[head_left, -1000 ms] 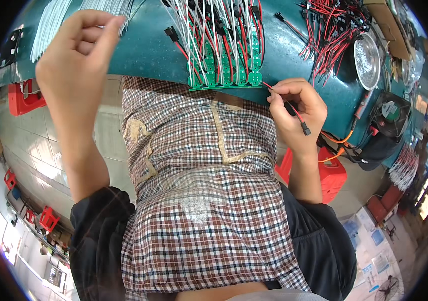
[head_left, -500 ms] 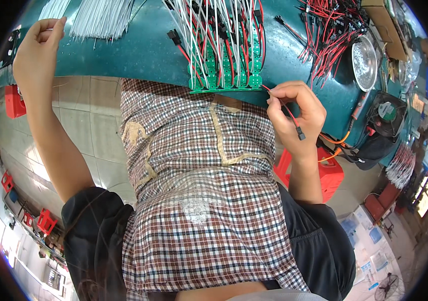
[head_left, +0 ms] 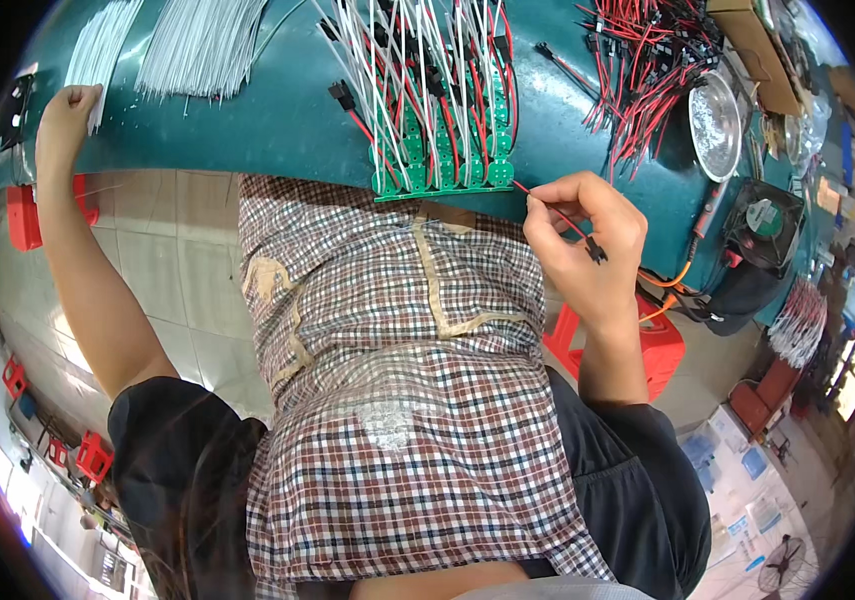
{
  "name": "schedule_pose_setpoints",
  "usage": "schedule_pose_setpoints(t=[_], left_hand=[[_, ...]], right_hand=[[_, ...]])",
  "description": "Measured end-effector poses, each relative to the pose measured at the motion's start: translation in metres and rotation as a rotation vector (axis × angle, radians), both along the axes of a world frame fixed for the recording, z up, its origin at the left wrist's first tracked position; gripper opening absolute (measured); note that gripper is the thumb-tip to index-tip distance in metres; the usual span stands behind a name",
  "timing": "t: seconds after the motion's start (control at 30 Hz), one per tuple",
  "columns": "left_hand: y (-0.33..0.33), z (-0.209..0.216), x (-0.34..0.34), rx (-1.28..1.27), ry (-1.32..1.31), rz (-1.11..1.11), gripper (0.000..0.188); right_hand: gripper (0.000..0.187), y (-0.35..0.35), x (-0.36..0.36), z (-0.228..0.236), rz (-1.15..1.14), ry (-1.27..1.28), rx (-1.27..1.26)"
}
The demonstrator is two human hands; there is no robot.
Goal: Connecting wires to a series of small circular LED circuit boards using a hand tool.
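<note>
At the table's near edge, my right hand (head_left: 592, 235) pinches a red-and-black connector lead (head_left: 569, 224). Its black plug (head_left: 595, 250) hangs over my palm, and the other end points at the corner of a green circuit board panel (head_left: 387, 186). White wires (head_left: 347, 60) and red-and-black leads with black plugs rise from that panel. Out to the left, my left hand (head_left: 62, 130) is closed in a pinch at the lower end of a bundle of white wires (head_left: 105, 45). Whatever lies between those fingertips is too small to make out.
Another white wire bundle (head_left: 197, 50) lies left of the panel. To the right are a heap of red-and-black leads (head_left: 647, 60), a metal dish (head_left: 715, 125), a soldering iron (head_left: 712, 210) with an orange cable, a small fan (head_left: 765, 222) and a cardboard box (head_left: 755, 50).
My left hand has moved left and down, to the lower end of the left wire bundle. My right hand has shifted slightly left, still pinching the lead.
</note>
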State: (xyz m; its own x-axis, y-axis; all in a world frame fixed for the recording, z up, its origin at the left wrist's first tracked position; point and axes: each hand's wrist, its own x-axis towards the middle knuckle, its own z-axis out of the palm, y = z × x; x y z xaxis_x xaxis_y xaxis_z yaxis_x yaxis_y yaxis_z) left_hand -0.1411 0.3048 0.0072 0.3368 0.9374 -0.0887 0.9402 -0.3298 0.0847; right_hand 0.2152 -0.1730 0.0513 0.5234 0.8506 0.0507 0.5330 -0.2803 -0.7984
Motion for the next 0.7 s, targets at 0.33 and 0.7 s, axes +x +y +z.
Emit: schedule_pose_setpoints(t=[0.33, 0.7], left_hand=[[0.027, -0.014, -0.022, 0.118, 0.078, -0.176, 0.047], [-0.023, -0.035, 0.054, -0.262, -0.487, -0.22, 0.021]], right_hand=[[0.005, 0.008, -0.001, 0.0, -0.049, 0.009, -0.067], [0.012, 0.012, 0.005, -0.015, 0.096, -0.292, 0.031]])
